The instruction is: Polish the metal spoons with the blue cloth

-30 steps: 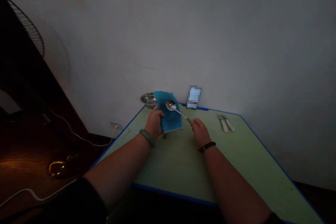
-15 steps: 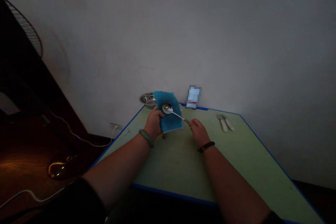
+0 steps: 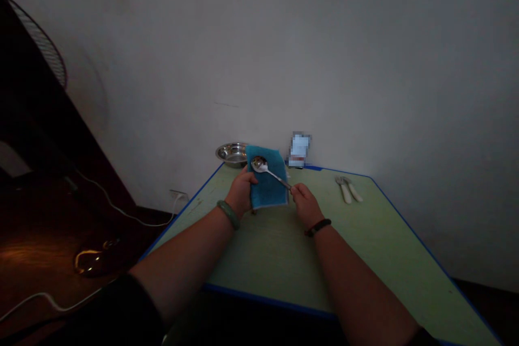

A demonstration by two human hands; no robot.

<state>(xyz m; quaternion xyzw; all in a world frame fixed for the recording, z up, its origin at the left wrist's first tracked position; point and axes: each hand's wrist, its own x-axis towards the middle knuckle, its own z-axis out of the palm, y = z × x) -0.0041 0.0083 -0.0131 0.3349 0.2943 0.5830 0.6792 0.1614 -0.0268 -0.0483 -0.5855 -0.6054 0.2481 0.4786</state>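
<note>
A blue cloth (image 3: 270, 192) is spread upright in my left hand (image 3: 242, 190), whose thumb lies over its near side while the other fingers are hidden behind it. My right hand (image 3: 305, 203) pinches the handle end of a shiny metal spoon (image 3: 273, 175). The spoon's bowl lies in front of the cloth's upper left part, close to my left thumb; whether it presses on the cloth I cannot tell. Both hands are above the green table (image 3: 275, 259). Behind the cloth, something small and brown shows just below my left hand, too hidden to name.
A metal bowl (image 3: 232, 155) stands at the table's back left corner, partly covered by the cloth. A blurred-out phone-like screen (image 3: 299, 150) leans near the wall. Two pieces of cutlery with pale handles (image 3: 345, 193) lie at the right. A white cable (image 3: 138, 223) hangs at the left.
The cloth has shifted slightly to the right and down with my left hand, uncovering more of the metal bowl. My right hand keeps its hold on the spoon, nearly in place.
</note>
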